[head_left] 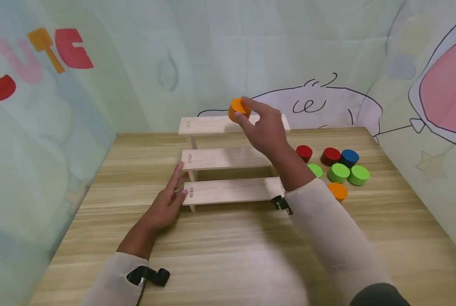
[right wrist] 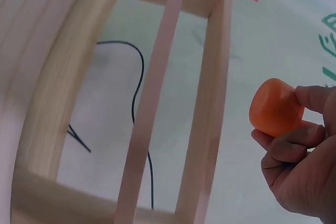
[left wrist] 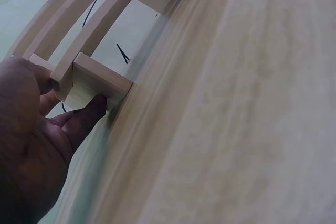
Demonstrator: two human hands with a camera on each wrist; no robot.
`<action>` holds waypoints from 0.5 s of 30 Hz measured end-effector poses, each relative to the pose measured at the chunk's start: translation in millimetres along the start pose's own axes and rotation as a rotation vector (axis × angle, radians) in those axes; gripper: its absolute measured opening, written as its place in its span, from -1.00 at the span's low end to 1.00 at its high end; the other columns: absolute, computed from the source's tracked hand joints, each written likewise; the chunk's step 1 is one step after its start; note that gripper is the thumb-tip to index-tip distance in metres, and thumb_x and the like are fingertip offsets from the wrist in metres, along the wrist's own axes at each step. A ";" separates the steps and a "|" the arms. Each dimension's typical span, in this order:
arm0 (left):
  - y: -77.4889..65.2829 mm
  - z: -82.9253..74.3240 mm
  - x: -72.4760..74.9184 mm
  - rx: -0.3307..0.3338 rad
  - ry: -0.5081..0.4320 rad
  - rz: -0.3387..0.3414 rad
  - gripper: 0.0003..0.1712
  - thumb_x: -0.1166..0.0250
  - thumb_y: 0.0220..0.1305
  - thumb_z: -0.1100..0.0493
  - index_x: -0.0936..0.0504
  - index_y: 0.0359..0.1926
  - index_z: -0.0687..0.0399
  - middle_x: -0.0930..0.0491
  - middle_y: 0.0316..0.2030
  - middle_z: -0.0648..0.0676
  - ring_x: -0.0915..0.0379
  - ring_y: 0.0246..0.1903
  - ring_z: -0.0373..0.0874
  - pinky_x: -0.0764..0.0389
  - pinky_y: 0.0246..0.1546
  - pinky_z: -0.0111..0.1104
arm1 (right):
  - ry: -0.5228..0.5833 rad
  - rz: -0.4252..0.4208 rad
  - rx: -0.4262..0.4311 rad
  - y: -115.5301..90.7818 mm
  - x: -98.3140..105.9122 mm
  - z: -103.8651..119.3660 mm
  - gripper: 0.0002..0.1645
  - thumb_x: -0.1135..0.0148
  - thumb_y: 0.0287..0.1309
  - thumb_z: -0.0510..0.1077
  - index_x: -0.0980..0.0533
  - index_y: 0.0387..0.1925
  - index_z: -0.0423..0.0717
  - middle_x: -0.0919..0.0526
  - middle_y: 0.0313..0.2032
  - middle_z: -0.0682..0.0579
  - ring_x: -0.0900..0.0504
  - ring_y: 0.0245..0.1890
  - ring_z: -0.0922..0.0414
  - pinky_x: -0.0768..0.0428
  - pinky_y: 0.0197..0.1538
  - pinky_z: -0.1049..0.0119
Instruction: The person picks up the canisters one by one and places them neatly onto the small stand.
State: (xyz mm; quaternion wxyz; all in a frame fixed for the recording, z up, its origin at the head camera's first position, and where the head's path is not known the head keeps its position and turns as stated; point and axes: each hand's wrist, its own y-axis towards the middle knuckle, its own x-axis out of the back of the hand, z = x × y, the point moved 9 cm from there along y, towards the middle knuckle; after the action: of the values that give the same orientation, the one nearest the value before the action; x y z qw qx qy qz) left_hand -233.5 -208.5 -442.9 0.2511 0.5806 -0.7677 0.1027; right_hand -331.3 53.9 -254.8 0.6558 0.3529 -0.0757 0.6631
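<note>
Between thumb and fingers, my right hand (head_left: 265, 129) pinches an orange round block (head_left: 238, 109), a short cylinder, at the height of the top step. In the right wrist view this orange block (right wrist: 275, 107) shows apart from the wooden frame. A three-tier wooden step rack (head_left: 228, 158) stands on the table. My left hand (head_left: 167, 205) is at the rack's left end, its thumb by the lowest step and fingers by the middle one. The left wrist view shows the left thumb (left wrist: 94, 109) against the end panel, with the other fingers partly hidden behind the rack.
Right of the rack lie several round blocks: red (head_left: 330, 156), blue (head_left: 349, 157), green (head_left: 339, 172) and orange (head_left: 337, 191). The right forearm partly covers that group. A printed cloth backdrop (head_left: 212, 55) rises behind the wooden table (head_left: 212, 255).
</note>
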 end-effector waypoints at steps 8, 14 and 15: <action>2.4 0.4 -3.9 0.003 0.028 0.021 -0.06 0.08 0.79 0.18 0.47 0.77 -0.50 -0.06 0.71 0.39 -0.25 0.56 0.52 -0.54 0.35 0.31 | -0.045 0.088 0.020 12.4 -45.6 19.7 -0.37 -0.35 0.55 0.10 -0.53 0.53 0.08 -0.67 0.43 -0.01 -0.61 0.42 -0.03 -0.59 0.46 0.03; 3.8 -1.4 0.5 0.006 0.027 0.011 -0.06 0.07 0.78 0.21 0.44 0.78 -0.48 -0.06 0.72 0.38 -0.34 0.51 0.49 -0.46 0.43 0.34 | -0.120 0.143 0.012 19.7 -70.6 31.3 -0.31 -0.34 0.55 0.13 -0.47 0.58 0.12 -0.63 0.47 0.03 -0.61 0.44 0.00 -0.62 0.45 0.07; 4.1 -1.6 0.8 0.007 0.024 0.011 -0.06 0.07 0.78 0.21 0.44 0.78 -0.47 -0.06 0.72 0.37 -0.34 0.52 0.48 -0.44 0.44 0.34 | -0.140 0.151 0.013 20.4 -74.2 33.0 -0.30 -0.34 0.55 0.13 -0.46 0.59 0.12 -0.64 0.47 0.04 -0.63 0.42 0.01 -0.64 0.41 0.09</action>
State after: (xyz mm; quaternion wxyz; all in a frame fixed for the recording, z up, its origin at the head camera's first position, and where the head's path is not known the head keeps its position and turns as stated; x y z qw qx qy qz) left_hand -237.1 -207.2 -440.6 0.2577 0.5760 -0.7674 0.1137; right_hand -346.0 -27.8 -265.1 0.5948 0.3960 -0.1436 0.6847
